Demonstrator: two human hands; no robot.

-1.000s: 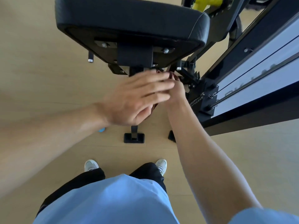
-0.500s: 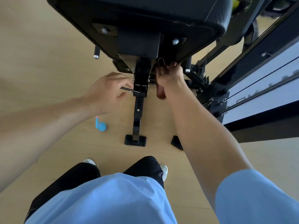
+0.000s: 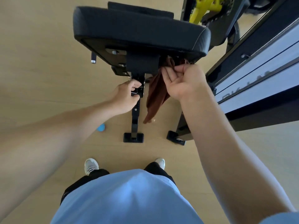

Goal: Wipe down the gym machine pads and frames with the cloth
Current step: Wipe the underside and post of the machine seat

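Note:
A black padded seat juts toward me on a black support post that ends in a floor foot. My right hand pinches a brown cloth just under the seat's right underside; the cloth hangs down beside the post. My left hand grips the metal adjustment handle on the post, right below the seat bracket. The top of the cloth is tucked behind the seat frame and hidden.
The machine's black frame with white panels and cables runs along the right. A yellow part shows at the top. A small blue object lies on the wooden floor left of the post. My shoes stand below.
My left hand dropped from in front of the right hand to the post's handle. The right hand turned palm up, and the brown cloth now hangs out in view.

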